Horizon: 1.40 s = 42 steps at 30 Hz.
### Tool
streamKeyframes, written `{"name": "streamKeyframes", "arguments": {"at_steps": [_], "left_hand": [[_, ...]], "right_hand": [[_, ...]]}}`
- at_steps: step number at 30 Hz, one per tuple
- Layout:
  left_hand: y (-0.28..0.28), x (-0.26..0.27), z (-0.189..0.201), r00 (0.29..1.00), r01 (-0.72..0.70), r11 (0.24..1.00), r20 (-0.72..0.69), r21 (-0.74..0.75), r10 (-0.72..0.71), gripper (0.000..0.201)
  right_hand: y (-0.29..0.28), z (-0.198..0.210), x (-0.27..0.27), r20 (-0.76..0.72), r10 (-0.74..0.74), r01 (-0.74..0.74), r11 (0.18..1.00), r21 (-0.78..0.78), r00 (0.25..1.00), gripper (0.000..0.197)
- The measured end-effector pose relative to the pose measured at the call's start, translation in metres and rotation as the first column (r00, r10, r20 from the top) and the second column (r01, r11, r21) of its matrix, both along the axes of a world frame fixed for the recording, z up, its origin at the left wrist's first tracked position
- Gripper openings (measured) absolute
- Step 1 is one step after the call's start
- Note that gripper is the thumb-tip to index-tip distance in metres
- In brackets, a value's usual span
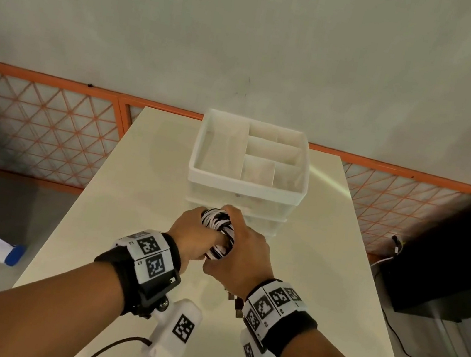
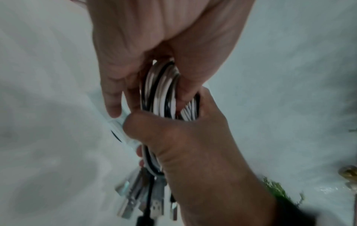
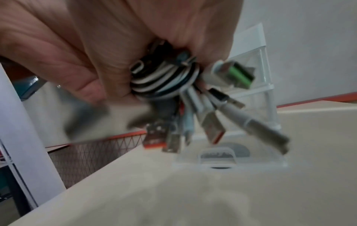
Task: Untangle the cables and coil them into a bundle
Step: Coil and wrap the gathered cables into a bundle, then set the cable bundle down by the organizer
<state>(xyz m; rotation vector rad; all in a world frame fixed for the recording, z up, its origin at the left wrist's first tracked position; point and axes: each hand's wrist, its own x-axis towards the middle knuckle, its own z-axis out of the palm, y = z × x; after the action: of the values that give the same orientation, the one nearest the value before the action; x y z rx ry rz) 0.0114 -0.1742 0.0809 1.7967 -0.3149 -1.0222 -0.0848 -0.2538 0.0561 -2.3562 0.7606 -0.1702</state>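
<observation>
Both hands' grip round cable coil (plugs dangling below).

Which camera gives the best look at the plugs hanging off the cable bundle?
The right wrist view: the plugs fan out unobstructed below the cable bundle. The left wrist view shows them blurred at the bottom edge. The head view shows only a couple peeking out below the right hand.
</observation>
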Motion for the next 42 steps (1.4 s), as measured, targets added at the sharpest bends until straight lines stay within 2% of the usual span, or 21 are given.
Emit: {"name": "streamKeyframes", "arguments": {"at_steps": [5, 7, 10, 13, 17, 21, 26, 28, 30, 32, 33, 34, 35, 36, 37, 38, 40, 41, 42], "left_hand": [[0.013, 0.014, -0.016, 0.947, 0.090, 0.990, -0.300, -0.106, -0.118, 0.034], [0.010, 0.020, -0.027, 0.914, 0.005, 0.992, -0.402, -0.124, -0.055, 0.026], [-0.007, 0.022, -0.042, 0.831, -0.175, 0.982, -0.546, -0.076, 0.106, 0.002], [-0.033, 0.019, -0.050, 0.782, -0.199, 0.976, -0.614, -0.084, 0.106, 0.006], [-0.053, 0.021, -0.054, 0.712, -0.267, 0.954, -0.695, -0.134, 0.102, 0.002], [-0.049, 0.018, -0.069, 0.638, -0.325, 0.937, -0.760, -0.126, 0.120, 0.020], [-0.016, -0.013, -0.082, 0.650, -0.218, 0.972, -0.756, -0.087, 0.078, 0.026], [-0.003, -0.020, -0.080, 0.702, -0.133, 0.990, -0.710, -0.056, 0.054, 0.028], [0.005, -0.017, -0.065, 0.816, 0.072, 0.997, -0.576, 0.006, -0.055, 0.028], [0.007, -0.010, -0.047, 0.928, 0.273, 0.958, -0.285, 0.082, -0.240, 0.021], [0.005, -0.005, -0.038, 0.951, 0.304, 0.948, -0.082, 0.092, -0.297, 0.017], [0.003, 0.001, -0.031, 0.945, 0.290, 0.953, 0.131, 0.084, -0.299, 0.011], [0.001, 0.007, -0.026, 0.909, 0.251, 0.965, 0.325, 0.075, -0.262, 0.007], [0.000, 0.014, -0.024, 0.843, 0.218, 0.972, 0.484, 0.090, -0.234, 0.007], [-0.001, 0.020, -0.024, 0.753, 0.229, 0.961, 0.598, 0.152, -0.274, 0.014], [0.000, 0.023, -0.029, 0.660, 0.282, 0.920, 0.640, 0.274, -0.393, 0.026], [0.004, 0.024, -0.043, 0.530, 0.358, 0.773, 0.568, 0.523, -0.630, 0.045], [0.008, 0.022, -0.050, 0.506, 0.362, 0.732, 0.538, 0.577, -0.675, 0.046], [0.011, 0.018, -0.054, 0.498, 0.360, 0.730, 0.542, 0.581, -0.677, 0.045]], "right_hand": [[-0.011, -0.015, -0.019, -0.117, -0.077, 0.077, 0.997, -0.005, 0.990, 0.088], [-0.019, -0.019, -0.027, -0.159, -0.123, 0.126, 0.992, 0.008, 0.979, 0.089], [-0.029, -0.021, -0.033, -0.190, -0.189, 0.199, 0.980, 0.031, 0.963, 0.089], [-0.036, -0.020, -0.036, -0.185, -0.215, 0.226, 0.973, 0.040, 0.959, 0.089], [-0.042, -0.015, -0.039, -0.175, -0.215, 0.225, 0.974, 0.038, 0.961, 0.092], [-0.042, -0.011, -0.042, -0.150, -0.210, 0.218, 0.975, 0.044, 0.966, 0.092], [-0.045, -0.004, -0.045, -0.121, -0.170, 0.180, 0.980, 0.081, 0.978, 0.090], [-0.047, 0.000, -0.045, -0.115, -0.158, 0.168, 0.982, 0.089, 0.981, 0.089], [-0.048, 0.003, -0.044, -0.115, -0.152, 0.162, 0.983, 0.083, 0.982, 0.090], [-0.050, 0.005, -0.041, -0.108, -0.148, 0.156, 0.985, 0.076, 0.983, 0.091], [-0.050, 0.006, -0.040, -0.104, -0.146, 0.155, 0.985, 0.074, 0.984, 0.091], [-0.051, 0.007, -0.039, -0.102, -0.145, 0.153, 0.985, 0.074, 0.984, 0.091], [-0.052, 0.009, -0.038, -0.101, -0.146, 0.154, 0.985, 0.075, 0.984, 0.091], [-0.052, 0.010, -0.037, -0.100, -0.143, 0.151, 0.986, 0.076, 0.985, 0.091], [-0.053, 0.011, -0.035, -0.101, -0.139, 0.147, 0.986, 0.076, 0.985, 0.091], [-0.053, 0.012, -0.034, -0.106, -0.132, 0.140, 0.987, 0.073, 0.986, 0.090], [-0.053, 0.014, -0.031, -0.121, -0.117, 0.126, 0.990, 0.068, 0.986, 0.090], [-0.053, 0.016, -0.029, -0.130, -0.108, 0.117, 0.991, 0.066, 0.986, 0.091], [-0.054, 0.018, -0.027, -0.137, -0.097, 0.106, 0.992, 0.061, 0.986, 0.092]]}}
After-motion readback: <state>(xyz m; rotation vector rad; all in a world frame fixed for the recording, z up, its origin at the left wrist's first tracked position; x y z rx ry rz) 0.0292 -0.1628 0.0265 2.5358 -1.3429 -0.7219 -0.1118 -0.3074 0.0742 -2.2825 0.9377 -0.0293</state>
